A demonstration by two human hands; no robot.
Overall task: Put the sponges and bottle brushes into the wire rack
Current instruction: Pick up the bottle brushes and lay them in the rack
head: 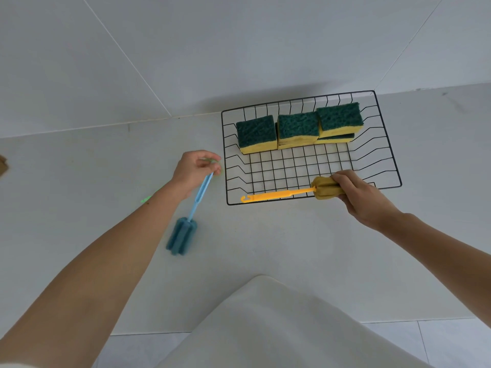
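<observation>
A black wire rack (388,144) sits on the white counter at the right. Several green-and-yellow sponges (297,127) stand stacked along its far side. My right hand (358,192) grips the foam head of a yellow bottle brush (279,195), whose handle lies along the rack's near edge, hook end pointing left. My left hand (194,171), just left of the rack, holds the handle tip of a blue bottle brush (186,224). Its foam head hangs down toward me over the counter. A green brush handle (148,197) peeks out behind my left forearm, mostly hidden.
White tiled walls meet in a corner behind the counter. The counter's front edge (398,322) runs below my arms, with pale floor tiles beyond it. My white clothing (265,328) fills the bottom middle. A brown object (3,166) shows at the far left edge.
</observation>
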